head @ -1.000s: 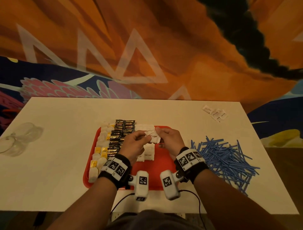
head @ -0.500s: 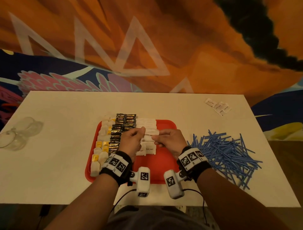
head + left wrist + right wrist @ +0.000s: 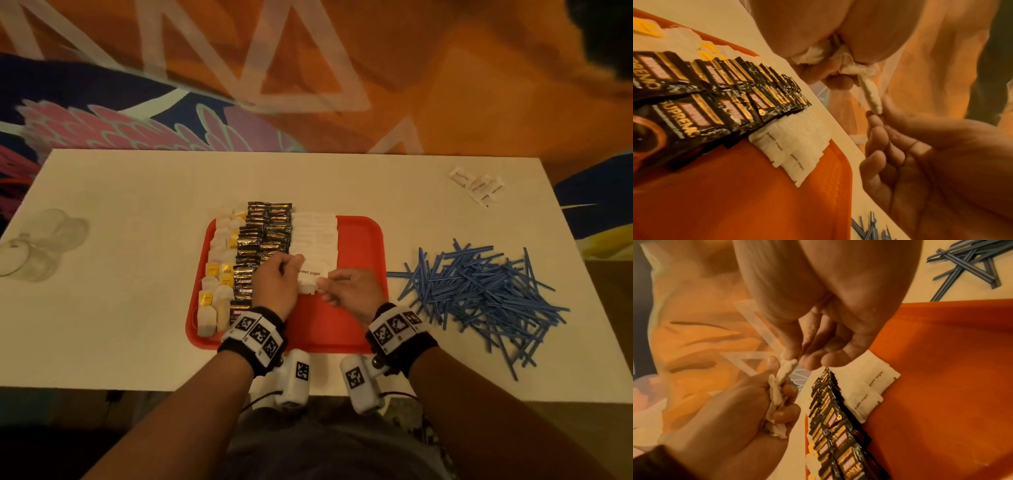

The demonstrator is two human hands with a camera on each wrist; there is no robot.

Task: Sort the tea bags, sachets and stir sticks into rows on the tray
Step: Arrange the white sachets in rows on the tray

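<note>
Over the last second both hands have dropped closer to the red tray, keeping their hold on the white sachets: the left hand clutches a small bunch, the right hand pinches one end. The sugar row likely gains one next; blue stir sticks wait on the desk at 3 o'clock.

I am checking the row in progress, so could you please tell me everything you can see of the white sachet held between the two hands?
The white sachet is small, paper-like and crumpled, seen edge-on from both wrists. It is lifted above the red tray, near the laid row of brown sugar sachets. The right hand pinches one end; the left hand grips the other, together with more bunched white sachets. Any print on it cannot be read.
</note>
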